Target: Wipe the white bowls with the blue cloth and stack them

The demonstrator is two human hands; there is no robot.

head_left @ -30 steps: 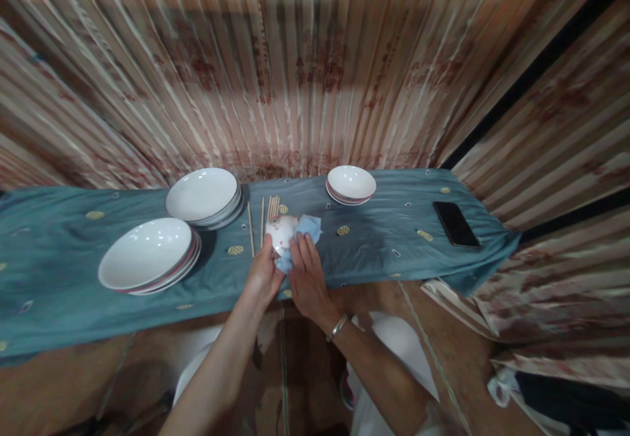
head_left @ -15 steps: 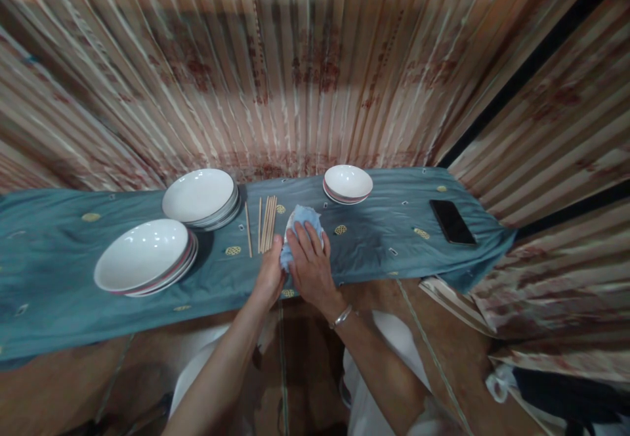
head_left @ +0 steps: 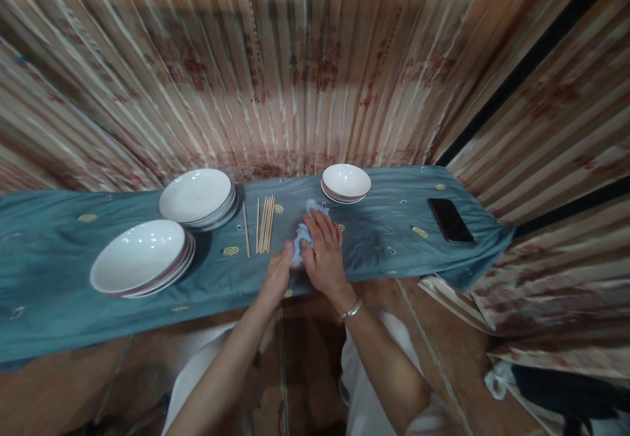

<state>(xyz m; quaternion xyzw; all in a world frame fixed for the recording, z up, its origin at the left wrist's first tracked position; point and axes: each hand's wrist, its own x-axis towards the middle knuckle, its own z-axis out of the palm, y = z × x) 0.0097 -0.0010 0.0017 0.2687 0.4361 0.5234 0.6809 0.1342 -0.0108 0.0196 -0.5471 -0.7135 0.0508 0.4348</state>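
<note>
A crumpled light blue cloth [head_left: 301, 234] is bunched between my hands above the near edge of the table. My right hand [head_left: 325, 255] lies over the cloth, its fingers bent and pressing it. At the cloth's left side is my left hand [head_left: 279, 272], thumb up, with most of its fingers hidden underneath. A small reddish edge shows under the cloth, but what the left hand grips is largely covered. Just left of my hands lie several thin wooden chopsticks [head_left: 266, 224], with a single chopstick [head_left: 247, 229] apart from them.
Stacked white plates [head_left: 195, 196] and large white bowls [head_left: 138, 257] stand on the left. Small white bowls [head_left: 346, 181] are stacked at the back, right of centre. A black phone [head_left: 450, 220] lies on the right. A teal patterned tablecloth [head_left: 374, 252] covers the narrow table; curtains [head_left: 315, 94] hang behind.
My right hand has shifted slightly right, and the cloth is more crumpled, one part now sticking out beyond the fingers. The left hand has moved a little to the right.
</note>
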